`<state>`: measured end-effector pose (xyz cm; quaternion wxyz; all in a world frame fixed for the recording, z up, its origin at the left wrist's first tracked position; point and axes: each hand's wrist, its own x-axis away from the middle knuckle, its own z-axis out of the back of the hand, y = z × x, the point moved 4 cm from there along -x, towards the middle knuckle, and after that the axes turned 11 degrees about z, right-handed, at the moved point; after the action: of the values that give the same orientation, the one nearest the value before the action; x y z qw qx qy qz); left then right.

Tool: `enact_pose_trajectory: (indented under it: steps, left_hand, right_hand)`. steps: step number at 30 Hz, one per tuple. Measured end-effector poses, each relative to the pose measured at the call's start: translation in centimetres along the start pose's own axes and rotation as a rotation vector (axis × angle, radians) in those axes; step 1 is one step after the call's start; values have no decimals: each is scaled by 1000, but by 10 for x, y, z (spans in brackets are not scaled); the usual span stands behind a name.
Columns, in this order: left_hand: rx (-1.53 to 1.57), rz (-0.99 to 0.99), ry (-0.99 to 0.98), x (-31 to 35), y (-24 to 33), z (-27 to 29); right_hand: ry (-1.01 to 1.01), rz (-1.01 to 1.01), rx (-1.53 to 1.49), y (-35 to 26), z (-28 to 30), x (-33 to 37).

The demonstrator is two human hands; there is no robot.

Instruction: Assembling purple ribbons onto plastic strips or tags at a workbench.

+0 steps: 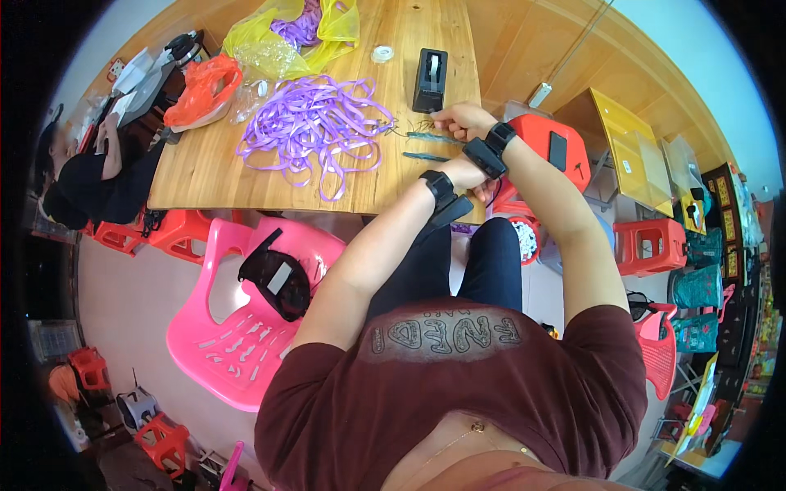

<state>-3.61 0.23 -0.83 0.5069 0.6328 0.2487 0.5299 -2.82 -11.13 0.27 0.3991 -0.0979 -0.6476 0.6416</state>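
My right hand [465,122] reaches over the table's right side, just below a black tape dispenser [430,80]. Its fingertips are pinched together by the dispenser's near end; whatever they hold is too small to make out. Close to the table's front edge is my left hand [468,173], partly covered by a black device, with only some fingertips showing past the edge. Thin dark strips [426,156] and wire-like pieces lie left of my hands. A tangled heap of purple ribbon straps [315,123] spreads over the middle of the wooden table [196,176].
A yellow plastic bag [336,33] with more purple straps, a roll of clear tape [381,54] and a red bag [205,86] sit farther back. Right of the table, a red stool [532,135] bears a black phone [557,150]. A pink chair [237,327] stands left; another person sits beyond.
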Motion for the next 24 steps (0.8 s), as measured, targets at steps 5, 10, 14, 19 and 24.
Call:
enact_pose_trajectory:
  steps: [5, 10, 14, 19, 24]
  left_hand:
    - [-142, 36, 176, 13, 2, -6]
    - [-92, 37, 95, 10, 4, -4]
    - [-36, 84, 102, 6, -1, -3]
    - [-28, 106, 127, 12, 6, -4]
    - [-60, 90, 135, 16, 5, -6]
  right_hand:
    - [-61, 155, -86, -37, -2, 40]
    - [-157, 254, 266, -29, 61, 87]
    - [-281, 403, 730, -11, 78, 103]
    - [-335, 448, 915, -10, 79, 106]
    - [-406, 422, 951, -12, 74, 102]
